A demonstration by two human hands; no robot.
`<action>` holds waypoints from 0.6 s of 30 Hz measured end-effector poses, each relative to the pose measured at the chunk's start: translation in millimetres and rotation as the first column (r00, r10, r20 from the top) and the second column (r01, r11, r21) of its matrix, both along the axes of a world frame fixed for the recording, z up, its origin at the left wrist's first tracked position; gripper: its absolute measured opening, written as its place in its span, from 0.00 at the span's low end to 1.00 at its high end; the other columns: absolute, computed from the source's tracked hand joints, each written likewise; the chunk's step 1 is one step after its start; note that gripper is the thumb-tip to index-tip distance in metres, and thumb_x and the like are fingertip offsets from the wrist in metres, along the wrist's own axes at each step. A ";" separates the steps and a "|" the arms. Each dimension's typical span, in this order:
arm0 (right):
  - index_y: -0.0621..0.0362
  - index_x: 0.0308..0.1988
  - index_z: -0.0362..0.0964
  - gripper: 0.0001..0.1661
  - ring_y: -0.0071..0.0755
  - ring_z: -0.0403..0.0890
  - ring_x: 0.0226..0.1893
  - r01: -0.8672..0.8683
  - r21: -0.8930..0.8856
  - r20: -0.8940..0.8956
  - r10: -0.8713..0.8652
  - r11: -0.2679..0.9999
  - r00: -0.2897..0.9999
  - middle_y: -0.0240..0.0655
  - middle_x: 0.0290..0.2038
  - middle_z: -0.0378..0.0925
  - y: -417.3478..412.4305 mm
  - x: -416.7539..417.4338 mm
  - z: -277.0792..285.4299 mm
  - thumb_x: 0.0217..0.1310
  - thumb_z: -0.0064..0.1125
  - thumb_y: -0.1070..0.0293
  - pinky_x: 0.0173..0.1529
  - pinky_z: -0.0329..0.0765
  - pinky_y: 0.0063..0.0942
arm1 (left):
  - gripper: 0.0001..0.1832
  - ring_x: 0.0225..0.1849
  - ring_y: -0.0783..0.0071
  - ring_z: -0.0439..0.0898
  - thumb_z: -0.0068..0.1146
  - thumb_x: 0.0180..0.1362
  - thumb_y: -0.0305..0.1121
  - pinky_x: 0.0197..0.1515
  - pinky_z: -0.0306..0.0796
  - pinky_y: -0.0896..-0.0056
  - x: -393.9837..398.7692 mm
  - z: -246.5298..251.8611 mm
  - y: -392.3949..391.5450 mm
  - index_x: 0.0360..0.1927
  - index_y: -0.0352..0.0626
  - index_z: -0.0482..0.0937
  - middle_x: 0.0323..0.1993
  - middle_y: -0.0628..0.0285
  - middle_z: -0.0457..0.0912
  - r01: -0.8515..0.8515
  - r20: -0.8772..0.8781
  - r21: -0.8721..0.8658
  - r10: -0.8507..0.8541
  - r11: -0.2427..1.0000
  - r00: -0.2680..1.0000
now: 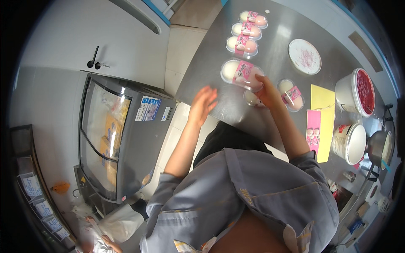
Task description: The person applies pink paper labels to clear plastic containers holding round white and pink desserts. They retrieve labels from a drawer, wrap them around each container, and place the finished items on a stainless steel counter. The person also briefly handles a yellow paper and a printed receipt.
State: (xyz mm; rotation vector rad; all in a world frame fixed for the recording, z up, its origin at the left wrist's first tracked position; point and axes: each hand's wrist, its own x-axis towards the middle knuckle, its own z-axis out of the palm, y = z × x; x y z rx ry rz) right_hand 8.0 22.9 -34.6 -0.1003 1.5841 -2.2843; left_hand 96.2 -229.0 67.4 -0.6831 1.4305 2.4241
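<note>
My right hand (269, 92) grips one end of a clear plastic container (242, 72) that holds a white and a pink round sweet under a pink printed band. The container is tilted above the steel table. To its left, my left hand (203, 104) is empty with fingers apart, near the table's edge. Beneath my right hand, a second banded container (251, 98) is partly hidden. Another banded container (291, 95) lies right of that wrist. Farther off, three more form a line: a near one (242, 45), a middle one (246, 30) and a far one (253, 19).
On the steel table (208, 63) are a smeared white lid (304, 57), a bucket of red filling (365, 91), a white tub (356, 144), a metal pan (378, 148), a yellow sheet (326, 126) and pink printed bands (313, 131). A display freezer (139, 136) and another person (104, 231) are at left.
</note>
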 end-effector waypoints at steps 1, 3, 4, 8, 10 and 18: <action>0.60 0.53 0.57 0.27 0.40 0.71 0.48 0.012 -0.086 0.127 -0.001 0.996 0.992 0.42 0.49 0.65 -1.3 -11.7 17.1 0.54 0.52 0.65 0.50 0.70 0.33 | 0.29 0.47 0.73 0.73 0.52 0.55 0.37 0.49 0.65 0.73 17.1 -4.5 -2.9 0.58 0.40 0.58 0.51 0.60 0.72 0.046 0.027 -0.074 -0.044 0.996 0.999; 0.63 0.51 0.57 0.25 0.37 0.72 0.48 0.109 -0.238 0.378 -0.012 0.965 0.926 0.42 0.47 0.68 -2.8 -34.0 54.8 0.54 0.53 0.67 0.48 0.73 0.32 | 0.25 0.45 0.75 0.74 0.53 0.54 0.37 0.47 0.66 0.74 57.9 -20.1 -12.7 0.55 0.41 0.64 0.48 0.61 0.74 0.097 0.059 -0.234 -0.086 0.967 0.995; 0.63 0.51 0.57 0.26 0.37 0.71 0.48 0.143 -0.188 0.367 -0.066 0.972 0.928 0.42 0.48 0.67 3.4 -53.0 37.2 0.54 0.53 0.67 0.49 0.72 0.33 | 0.23 0.44 0.76 0.74 0.53 0.54 0.37 0.45 0.66 0.76 75.3 -34.2 -18.5 0.53 0.42 0.67 0.46 0.62 0.76 0.113 0.062 -0.320 -0.098 0.941 0.993; 0.63 0.54 0.55 0.29 0.36 0.71 0.47 0.068 -0.355 0.407 0.089 0.932 0.909 0.41 0.50 0.65 34.6 -96.5 -33.5 0.53 0.55 0.67 0.52 0.68 0.32 | 0.20 0.39 0.80 0.76 0.54 0.52 0.35 0.39 0.67 0.79 159.0 -95.9 -48.0 0.49 0.42 0.70 0.38 0.66 0.78 -0.133 0.410 -0.309 0.258 0.942 0.875; 0.63 0.54 0.57 0.29 0.34 0.71 0.46 0.183 0.177 0.343 -0.235 0.967 0.910 0.40 0.49 0.65 10.3 -79.8 19.4 0.54 0.55 0.67 0.52 0.65 0.29 | 0.20 0.38 0.79 0.76 0.53 0.52 0.36 0.40 0.68 0.76 228.9 -112.0 -47.8 0.48 0.42 0.69 0.36 0.66 0.78 -0.179 0.382 -0.372 0.326 0.911 0.865; 0.60 0.36 0.71 0.11 0.16 0.69 0.23 0.140 0.551 -0.320 0.053 0.823 0.946 0.26 0.23 0.71 4.4 -10.8 11.5 0.56 0.56 0.65 0.27 0.66 0.16 | 0.21 0.43 0.63 0.77 0.65 0.36 0.43 0.47 0.70 0.66 422.5 -223.6 -41.0 0.36 0.46 0.79 0.38 0.58 0.79 0.790 0.855 -0.493 0.034 0.364 0.518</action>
